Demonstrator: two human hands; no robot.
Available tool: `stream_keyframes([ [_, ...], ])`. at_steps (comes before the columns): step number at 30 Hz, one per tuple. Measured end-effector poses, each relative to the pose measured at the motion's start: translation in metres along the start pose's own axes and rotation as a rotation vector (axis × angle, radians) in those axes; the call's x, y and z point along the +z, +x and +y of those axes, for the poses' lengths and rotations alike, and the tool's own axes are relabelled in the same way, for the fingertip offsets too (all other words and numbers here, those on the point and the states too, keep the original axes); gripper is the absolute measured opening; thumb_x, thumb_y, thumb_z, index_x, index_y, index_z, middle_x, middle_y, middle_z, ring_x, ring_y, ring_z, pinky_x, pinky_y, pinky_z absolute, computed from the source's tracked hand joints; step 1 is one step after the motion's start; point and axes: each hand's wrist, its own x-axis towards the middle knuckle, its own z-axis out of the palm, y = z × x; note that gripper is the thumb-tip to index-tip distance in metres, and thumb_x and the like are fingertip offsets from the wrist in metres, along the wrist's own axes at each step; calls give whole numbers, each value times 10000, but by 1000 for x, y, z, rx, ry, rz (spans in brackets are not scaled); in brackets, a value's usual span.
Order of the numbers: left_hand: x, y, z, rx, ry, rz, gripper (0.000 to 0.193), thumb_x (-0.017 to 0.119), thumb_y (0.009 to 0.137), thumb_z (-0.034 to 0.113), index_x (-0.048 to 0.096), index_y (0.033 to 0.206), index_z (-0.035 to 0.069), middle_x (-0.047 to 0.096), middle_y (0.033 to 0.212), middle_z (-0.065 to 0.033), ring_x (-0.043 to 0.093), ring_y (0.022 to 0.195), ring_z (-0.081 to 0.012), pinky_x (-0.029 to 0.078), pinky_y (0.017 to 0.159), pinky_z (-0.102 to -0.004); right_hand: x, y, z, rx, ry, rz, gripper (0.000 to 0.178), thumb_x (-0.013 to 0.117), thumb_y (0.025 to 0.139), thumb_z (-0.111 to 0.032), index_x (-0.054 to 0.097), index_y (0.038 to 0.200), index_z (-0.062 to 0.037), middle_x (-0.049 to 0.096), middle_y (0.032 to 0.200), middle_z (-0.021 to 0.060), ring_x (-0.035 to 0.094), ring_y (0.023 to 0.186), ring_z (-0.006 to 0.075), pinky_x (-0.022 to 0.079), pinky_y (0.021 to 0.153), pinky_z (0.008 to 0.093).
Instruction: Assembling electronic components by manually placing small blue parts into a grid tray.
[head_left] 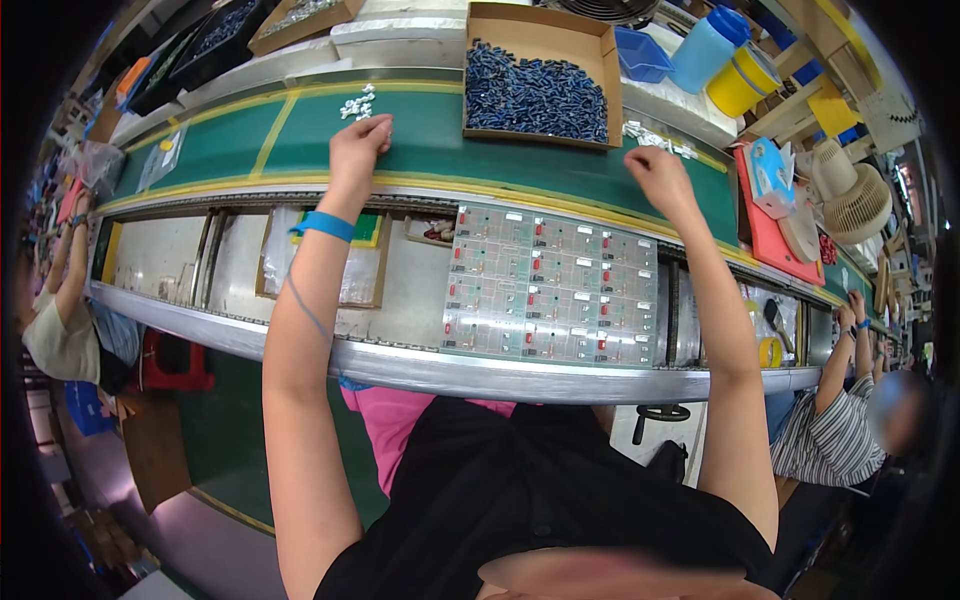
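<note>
My left hand (358,158) is over the green work surface, just below a small pile of white parts (358,103). Its fingers are closed in a pinch, and whatever they hold is too small to make out. A blue wrist strap (325,227) with a thin cord circles that arm. My right hand (662,180), also closed with the fingertips together, is just below another scatter of white parts (660,137). Between and below my hands a panel of circuit boards (550,285) lies across the rails, dotted with red and white components.
A cardboard box (545,30) of small dark-blue cylindrical parts stands beyond the green surface (225,130). Behind it are a blue tray (642,55), a blue bottle (710,50) and a yellow container (743,82). A fan (850,195) stands at right. People work on both sides.
</note>
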Motion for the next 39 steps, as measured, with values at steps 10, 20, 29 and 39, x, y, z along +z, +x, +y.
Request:
stream_keyframes([
  [10,19,-66,30,-370,-618,-267,200,551,865,77,529,1042,-13,586,916,-115,549,751,-144,476,652,-212,22,31,70,-48,-321,235,217,601,775,-145,632,986,-105,573,948,112,530,945,289,456,791,395],
  [20,21,-125,26,-381,-181,-416,198,551,865,106,525,1020,-15,632,945,-116,526,640,-71,418,557,-180,22,30,94,-153,-62,329,204,569,820,-138,636,985,-40,628,865,157,600,790,299,467,716,372],
  [29,20,-145,6,-94,299,-381,132,632,797,116,655,877,14,639,770,-11,546,709,-73,431,652,-226,10,-6,47,100,561,82,196,545,857,-113,614,1025,-39,586,766,4,516,672,59,425,582,224],
  [39,31,-132,11,308,862,-394,131,613,779,156,661,861,65,638,836,-88,601,760,-270,469,660,-350,-3,-32,-9,129,873,-128,182,547,858,-76,589,1027,-25,539,747,-26,471,657,42,396,577,184],
])
